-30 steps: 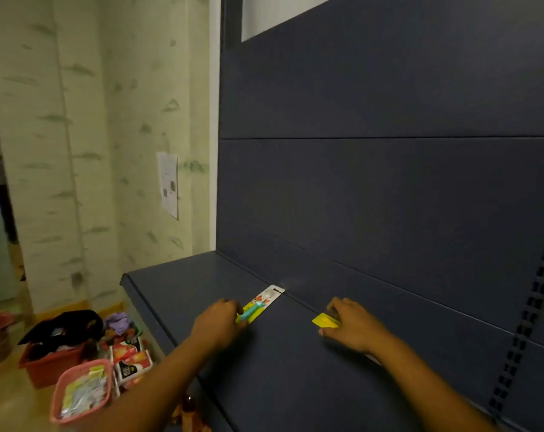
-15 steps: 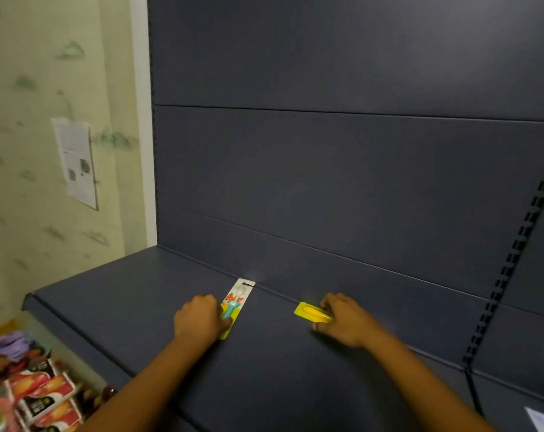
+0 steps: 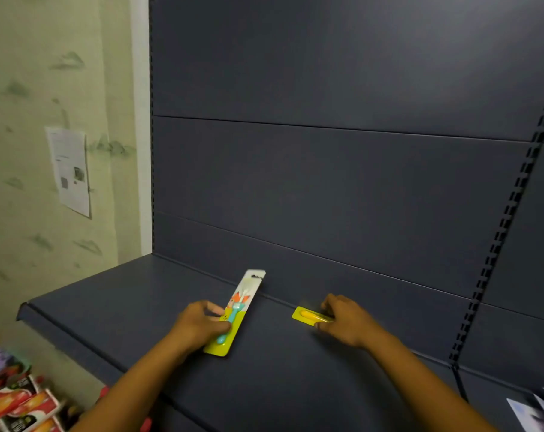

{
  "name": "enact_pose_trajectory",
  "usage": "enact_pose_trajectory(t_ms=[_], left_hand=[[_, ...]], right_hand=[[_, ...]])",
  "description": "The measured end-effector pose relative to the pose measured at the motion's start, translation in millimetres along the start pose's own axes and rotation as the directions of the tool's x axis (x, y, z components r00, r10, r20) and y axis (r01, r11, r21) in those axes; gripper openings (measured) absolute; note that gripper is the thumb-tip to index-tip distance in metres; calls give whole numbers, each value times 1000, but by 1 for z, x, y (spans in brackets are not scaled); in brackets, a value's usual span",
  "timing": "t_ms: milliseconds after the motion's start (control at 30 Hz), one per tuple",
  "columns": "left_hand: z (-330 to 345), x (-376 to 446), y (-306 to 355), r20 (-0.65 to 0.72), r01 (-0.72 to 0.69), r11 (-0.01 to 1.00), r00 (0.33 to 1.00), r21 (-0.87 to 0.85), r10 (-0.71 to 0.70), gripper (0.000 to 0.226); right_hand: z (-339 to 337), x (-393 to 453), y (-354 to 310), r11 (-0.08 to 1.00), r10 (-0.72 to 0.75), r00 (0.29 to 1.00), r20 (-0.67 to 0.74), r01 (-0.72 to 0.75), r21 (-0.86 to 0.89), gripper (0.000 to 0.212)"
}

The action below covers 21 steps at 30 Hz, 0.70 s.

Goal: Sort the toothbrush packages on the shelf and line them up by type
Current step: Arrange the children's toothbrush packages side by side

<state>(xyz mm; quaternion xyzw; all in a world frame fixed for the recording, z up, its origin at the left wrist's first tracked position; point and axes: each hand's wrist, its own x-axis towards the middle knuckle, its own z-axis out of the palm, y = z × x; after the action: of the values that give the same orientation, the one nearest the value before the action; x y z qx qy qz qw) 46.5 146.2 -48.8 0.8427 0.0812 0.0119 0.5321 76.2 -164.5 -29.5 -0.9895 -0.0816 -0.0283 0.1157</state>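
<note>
Two toothbrush packages lie flat on the dark grey shelf (image 3: 114,310). The left package (image 3: 244,302) is long, white at the top and green at the bottom, with a blue brush and an orange cartoon figure; its top touches the back panel. My left hand (image 3: 199,325) rests on its left edge with the fingers curled onto the card. A yellow package (image 3: 305,315) with a yellow brush lies to the right, mostly hidden under my right hand (image 3: 345,318), whose fingers press on it.
The shelf's dark back panel (image 3: 342,182) rises behind, with a slotted upright (image 3: 507,213) at the right. A papered wall with a notice (image 3: 69,169) stands left. Boxed goods (image 3: 18,403) sit on the floor lower left. More packages (image 3: 536,413) show at the lower right corner.
The view has swung right and drawn closer. The left package now lies more fully shown beside my left hand; the yellow package has stayed under my right hand.
</note>
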Motion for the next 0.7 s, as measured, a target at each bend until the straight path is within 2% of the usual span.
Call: enact_pose_trajectory(t_ms=[67,133,233,300,367,533,700], left_hand=[[-1,-13,2,56,-29,980,998,-198,40,33],[0,-22,4,36,-113,950,991,-291,129,37],[-2,-35,8,-44,-254,924,967,-286,252,33],[-1,-39,7,-56,-290,885,955,-364,290,35],[-1,-40,7,-61,-304,842,949,-446,310,40],[-2,-43,9,-56,-334,801,933,-497,354,41],[1,-44,6,-31,-327,784,930,-527,366,40]], right_hand=[[2,0,-2,1000,7,1000,10,-7,-1,41],[5,1,-4,1000,16,1000,13,-16,-3,34],[10,4,-9,999,49,998,40,-49,-6,30],[13,8,-12,996,86,994,64,-85,-4,35],[17,12,-15,993,115,990,84,-115,6,43],[25,19,-21,984,170,977,129,-174,22,52],[35,19,-21,979,186,969,160,-196,50,44]])
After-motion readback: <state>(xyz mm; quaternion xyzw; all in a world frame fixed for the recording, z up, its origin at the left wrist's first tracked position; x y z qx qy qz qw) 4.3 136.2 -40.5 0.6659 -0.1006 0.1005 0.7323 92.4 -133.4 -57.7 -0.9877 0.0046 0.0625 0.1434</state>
